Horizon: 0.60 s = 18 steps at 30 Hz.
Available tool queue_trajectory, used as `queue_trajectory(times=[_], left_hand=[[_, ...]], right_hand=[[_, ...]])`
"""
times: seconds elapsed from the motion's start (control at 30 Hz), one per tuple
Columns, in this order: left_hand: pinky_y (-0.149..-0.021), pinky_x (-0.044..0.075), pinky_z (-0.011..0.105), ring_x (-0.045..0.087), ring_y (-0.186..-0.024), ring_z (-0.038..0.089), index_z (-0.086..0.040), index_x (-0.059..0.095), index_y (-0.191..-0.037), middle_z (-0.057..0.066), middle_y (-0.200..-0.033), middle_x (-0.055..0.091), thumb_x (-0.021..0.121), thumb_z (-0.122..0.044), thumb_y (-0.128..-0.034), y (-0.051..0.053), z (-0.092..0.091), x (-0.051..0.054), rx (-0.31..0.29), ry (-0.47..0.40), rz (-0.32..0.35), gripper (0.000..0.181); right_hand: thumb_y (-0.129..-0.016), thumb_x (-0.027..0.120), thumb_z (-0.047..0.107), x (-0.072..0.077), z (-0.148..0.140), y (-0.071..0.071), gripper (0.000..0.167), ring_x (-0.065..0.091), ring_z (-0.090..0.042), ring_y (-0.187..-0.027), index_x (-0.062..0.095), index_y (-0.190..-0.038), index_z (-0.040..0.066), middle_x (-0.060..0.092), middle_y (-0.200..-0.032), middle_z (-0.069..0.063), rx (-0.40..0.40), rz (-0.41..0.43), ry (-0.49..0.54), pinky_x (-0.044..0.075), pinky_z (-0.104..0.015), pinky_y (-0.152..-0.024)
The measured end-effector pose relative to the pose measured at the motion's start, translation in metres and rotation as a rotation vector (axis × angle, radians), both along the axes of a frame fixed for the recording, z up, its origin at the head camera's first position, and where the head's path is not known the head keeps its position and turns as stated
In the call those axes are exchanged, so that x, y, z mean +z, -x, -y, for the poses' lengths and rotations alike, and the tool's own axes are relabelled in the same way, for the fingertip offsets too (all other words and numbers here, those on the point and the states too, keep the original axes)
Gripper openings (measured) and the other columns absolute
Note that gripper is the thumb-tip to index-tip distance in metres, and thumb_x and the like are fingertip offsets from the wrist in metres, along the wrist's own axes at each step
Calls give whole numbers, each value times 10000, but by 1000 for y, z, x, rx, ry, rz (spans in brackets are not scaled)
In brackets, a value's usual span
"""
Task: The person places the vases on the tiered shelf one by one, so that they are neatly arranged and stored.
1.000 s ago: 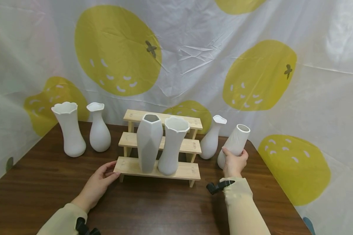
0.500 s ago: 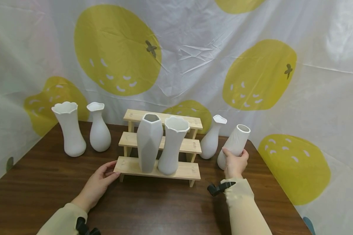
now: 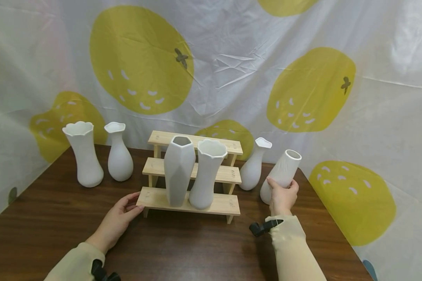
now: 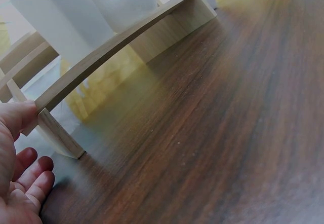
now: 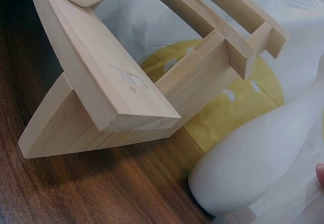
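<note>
In the head view, my right hand [image 3: 282, 196] holds a tapered white vase [image 3: 283, 171] near the table's right side. Its body shows grooves and its mouth is round. Only a fingertip [image 5: 320, 174] shows in the right wrist view. My left hand [image 3: 116, 220] grips the left end of the bottom step of a three-step wooden stand [image 3: 147, 198]. In the left wrist view its thumb [image 4: 20, 115] lies against that end, with the other fingers loosely bent below. A faceted white vase [image 3: 178, 171] and a scalloped white vase [image 3: 206, 175] stand on the bottom step.
A narrow-necked white vase [image 3: 251, 168] stands between the stand and the held vase. At the left, a scalloped vase [image 3: 86, 156] and another narrow-necked vase [image 3: 119, 158] stand on the dark wooden table [image 3: 183, 249]. Behind hangs a fruit-print curtain [image 3: 228, 70].
The vase in my right hand leans very slightly further right, and the right forearm has shifted a little the same way. The left hand and the stand hold still.
</note>
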<state>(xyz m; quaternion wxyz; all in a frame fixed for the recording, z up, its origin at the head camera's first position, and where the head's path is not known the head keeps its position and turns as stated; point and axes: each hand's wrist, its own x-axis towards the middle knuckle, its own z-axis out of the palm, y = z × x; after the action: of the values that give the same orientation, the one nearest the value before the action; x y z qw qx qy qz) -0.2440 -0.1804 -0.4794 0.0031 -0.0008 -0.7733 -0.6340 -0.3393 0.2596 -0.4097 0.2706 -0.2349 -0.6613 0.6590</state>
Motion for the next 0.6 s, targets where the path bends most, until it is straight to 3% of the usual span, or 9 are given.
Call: queue_trajectory(times=[0.13, 0.37, 0.6], left_hand=[[-958, 413, 303, 452, -1250, 294, -52, 341, -1461, 165, -1484, 360, 602, -358, -956, 0, 0, 0, 1, 4, 3, 646], [-935, 415, 261, 452, -1245, 289, -58, 346, -1461, 162, -1483, 362, 604, -359, -954, -1, 0, 0, 2, 1, -3, 644], [-952, 416, 295, 450, -1247, 290, -57, 344, -1464, 166, -1485, 358, 601, -362, -955, 0, 0, -1, 0, 4, -4, 646]], right_hand=[[-763, 809, 90, 0, 0, -1, 799, 432, -273, -1244, 360, -1423, 68, 432, -1397, -140, 11, -5, -2, 359, -405, -1035], [-772, 798, 82, 2, 3, -4, 778, 436, -282, -1234, 362, -1415, 56, 429, -1376, -150, 27, -27, -6, 371, -409, -1025], [-774, 792, 66, 3, 3, -4, 768, 441, -266, -1228, 361, -1409, 54, 424, -1358, -137, 29, -52, 6, 380, -386, -1023]])
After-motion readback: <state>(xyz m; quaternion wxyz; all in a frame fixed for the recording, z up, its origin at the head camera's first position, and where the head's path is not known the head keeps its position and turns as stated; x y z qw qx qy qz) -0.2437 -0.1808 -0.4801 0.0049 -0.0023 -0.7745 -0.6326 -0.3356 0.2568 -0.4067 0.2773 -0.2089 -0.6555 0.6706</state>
